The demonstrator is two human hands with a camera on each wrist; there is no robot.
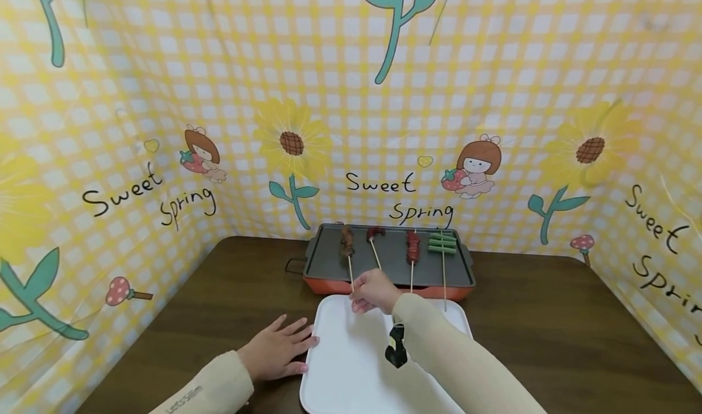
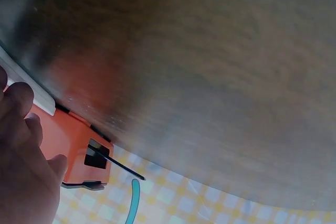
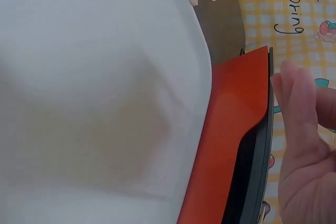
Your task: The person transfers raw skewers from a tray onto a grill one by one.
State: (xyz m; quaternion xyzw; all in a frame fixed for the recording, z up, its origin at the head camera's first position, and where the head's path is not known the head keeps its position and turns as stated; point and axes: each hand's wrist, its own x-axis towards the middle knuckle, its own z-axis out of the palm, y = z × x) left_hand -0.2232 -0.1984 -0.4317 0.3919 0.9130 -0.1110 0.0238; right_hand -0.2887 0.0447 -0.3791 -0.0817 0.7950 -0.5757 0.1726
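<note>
My right hand (image 1: 375, 291) pinches the lower end of a wooden stick on a brown meat skewer (image 1: 347, 242), above the far edge of a white tray (image 1: 351, 365). The meat end of that skewer lies over the left part of a dark grill plate (image 1: 392, 254). My left hand (image 1: 276, 348) has its fingers spread, with fingertips at the tray's left rim. To the right on the plate are a skewer with a dark red curled piece (image 1: 375, 235), a red meat skewer (image 1: 413, 247) and a green vegetable skewer (image 1: 442, 243).
The grill has an orange base (image 3: 223, 114) and a thin wire handle (image 1: 295, 265) on its left. It stands on a dark wooden table (image 1: 219, 304), right behind the tray. A yellow checked cloth (image 1: 329, 66) hangs around the back and sides.
</note>
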